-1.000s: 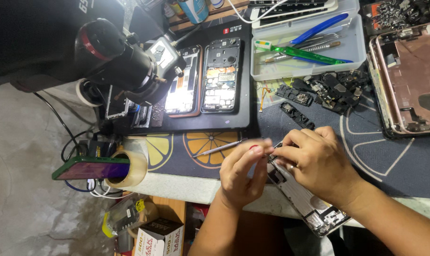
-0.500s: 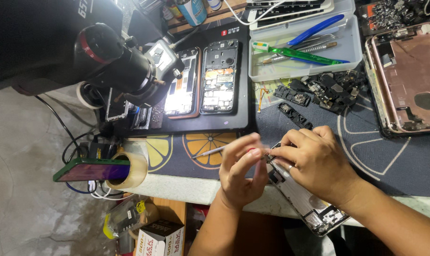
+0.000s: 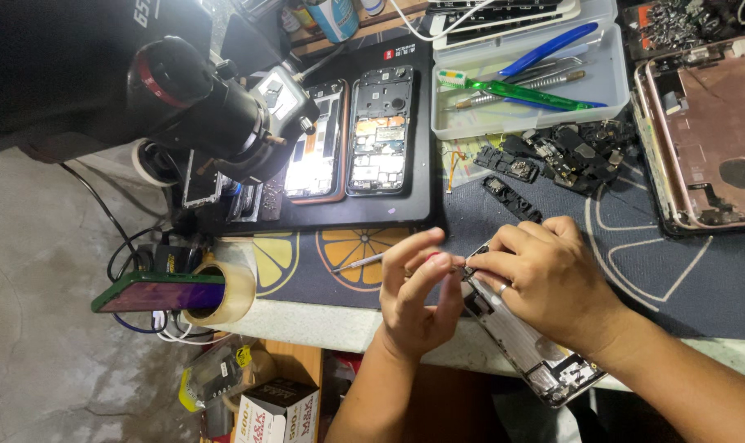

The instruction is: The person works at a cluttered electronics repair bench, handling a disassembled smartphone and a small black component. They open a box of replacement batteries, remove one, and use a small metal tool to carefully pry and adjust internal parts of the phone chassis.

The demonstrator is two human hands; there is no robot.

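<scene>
Standing over the bench in the head view, I see a dark work mat (image 3: 676, 271) printed with orange and lemon slices, laid on a pale table edge above a grey concrete floor. The left hand (image 3: 418, 299) pinches a thin screwdriver (image 3: 360, 262), thumb and forefinger closed on its shaft, with the tip pointing away to the left of the fingers. The right hand (image 3: 545, 283) presses down on an opened phone frame (image 3: 524, 340), its fingers together and curled over the upper end. The frame hangs partly off the table edge, right under both sets of fingertips. Beyond the fingers lie two opened phones (image 3: 381, 131) on a black tray, a clear tray (image 3: 606, 86) of tools and loose black parts (image 3: 569, 156). A microscope (image 3: 217, 115) blocks the far left. Where the screwdriver meets the frame is hidden by the fingers, and the rose housing (image 3: 709, 131) is cut off at the right.
</scene>
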